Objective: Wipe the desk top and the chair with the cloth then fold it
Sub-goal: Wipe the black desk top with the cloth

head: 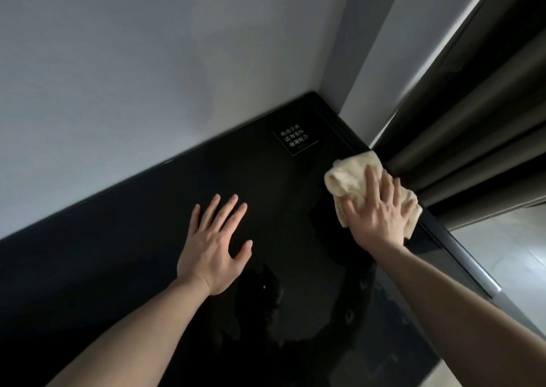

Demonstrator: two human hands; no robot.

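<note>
A glossy black desk top (242, 165) runs along a pale wall into a corner. A crumpled cream cloth (345, 177) lies near the desk's right edge. My right hand (378, 212) presses flat on the cloth with its fingers spread and straight. My left hand (212, 239) rests palm down on the bare desk surface, fingers straight and spread, well to the left of the cloth. No chair is in view.
A small black sign with white characters (295, 139) lies on the desk near the corner, just beyond the cloth. Dark curtains (472, 138) hang against the desk's right edge. A pale floor (502, 253) shows past that edge.
</note>
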